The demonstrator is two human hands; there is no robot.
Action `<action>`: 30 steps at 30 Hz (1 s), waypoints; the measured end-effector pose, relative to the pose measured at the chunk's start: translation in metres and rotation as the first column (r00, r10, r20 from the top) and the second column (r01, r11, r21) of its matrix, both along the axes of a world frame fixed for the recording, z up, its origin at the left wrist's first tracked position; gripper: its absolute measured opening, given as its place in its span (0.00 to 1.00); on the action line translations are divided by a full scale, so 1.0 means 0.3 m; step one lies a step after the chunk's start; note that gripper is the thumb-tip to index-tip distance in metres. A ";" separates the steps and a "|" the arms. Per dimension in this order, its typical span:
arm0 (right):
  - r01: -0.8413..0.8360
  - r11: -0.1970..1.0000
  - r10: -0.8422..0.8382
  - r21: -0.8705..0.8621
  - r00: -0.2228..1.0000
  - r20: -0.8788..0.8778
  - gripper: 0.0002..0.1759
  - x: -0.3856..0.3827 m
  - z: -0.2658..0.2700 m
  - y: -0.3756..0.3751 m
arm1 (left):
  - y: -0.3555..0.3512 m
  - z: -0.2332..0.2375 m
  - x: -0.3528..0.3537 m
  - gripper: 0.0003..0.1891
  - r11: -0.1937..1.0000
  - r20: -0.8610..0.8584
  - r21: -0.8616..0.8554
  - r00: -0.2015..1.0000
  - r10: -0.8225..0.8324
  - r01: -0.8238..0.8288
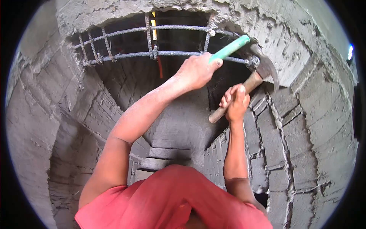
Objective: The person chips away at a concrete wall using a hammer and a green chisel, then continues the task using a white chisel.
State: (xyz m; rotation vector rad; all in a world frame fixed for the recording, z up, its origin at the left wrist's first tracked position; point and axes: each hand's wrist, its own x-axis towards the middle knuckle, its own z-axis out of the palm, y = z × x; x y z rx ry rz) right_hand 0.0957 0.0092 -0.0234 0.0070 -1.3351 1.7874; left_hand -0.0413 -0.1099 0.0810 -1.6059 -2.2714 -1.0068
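My left hand (198, 70) is wrapped round a green rod-shaped tool (230, 49), whose far end points up and right toward the broken concrete edge. To its right, my right hand (237, 102) grips the wooden handle of a claw hammer (267, 68). The metal head of the hammer is beside the upper end of the green tool, near the right end of the steel bars (171, 54). Whether the head touches the tool is hard to tell.
Exposed rebar crosses a dark opening in rough concrete (278, 45). A yellow piece (154, 29) and a red strip (160, 68) hang at the bars. Block walls (297, 152) curve round both sides, with ledges (169, 153) below.
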 end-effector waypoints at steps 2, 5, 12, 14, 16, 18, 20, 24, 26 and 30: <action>0.095 0.994 -0.096 0.048 0.995 0.011 0.24 0.094 -0.006 -0.048 | 0.037 -0.072 -0.042 0.25 0.985 0.013 0.173 1.000 -0.017 0.015; 0.071 0.996 -0.064 0.045 0.988 -0.138 0.25 0.215 -0.006 -0.097 | 0.092 -0.163 -0.147 0.28 0.967 -0.140 0.254 0.990 0.016 0.020; 0.194 0.981 -0.189 0.026 0.974 -0.127 0.31 0.433 -0.152 -0.218 | 0.271 -0.328 -0.135 0.31 0.834 -0.050 0.551 0.999 0.011 0.018; 0.174 0.985 -0.172 0.020 0.983 -0.068 0.32 0.482 -0.153 -0.261 | 0.344 -0.350 0.013 0.32 0.746 0.142 0.666 0.981 -0.131 0.004; 0.155 0.987 -0.154 0.031 0.987 -0.041 0.32 0.489 -0.140 -0.267 | 0.349 -0.288 0.163 0.33 0.793 0.520 0.605 0.786 -0.333 -0.064; 0.126 0.992 -0.123 0.009 0.984 -0.127 0.33 0.507 -0.162 -0.262 | 0.312 -0.275 0.155 0.31 0.818 0.529 0.571 0.794 -0.300 -0.071; 0.119 0.988 -0.095 0.096 0.970 -0.224 0.33 0.515 -0.198 -0.233 | 0.224 -0.255 0.083 0.29 0.832 0.255 0.554 0.959 -0.121 -0.042; 0.196 0.976 -0.151 0.096 0.924 -0.350 0.34 0.536 -0.223 -0.229 | 0.027 -0.353 -0.146 0.26 0.951 -0.224 0.305 0.974 0.024 0.047; 0.208 0.974 -0.165 0.095 0.927 -0.336 0.34 0.528 -0.215 -0.233 | 0.007 -0.366 -0.102 0.27 0.920 -0.013 0.390 0.999 0.040 -0.032; 0.125 0.991 -0.106 0.050 0.954 -0.281 0.34 0.469 -0.132 -0.222 | 0.049 -0.277 0.030 0.26 0.859 0.016 0.509 0.997 -0.077 0.059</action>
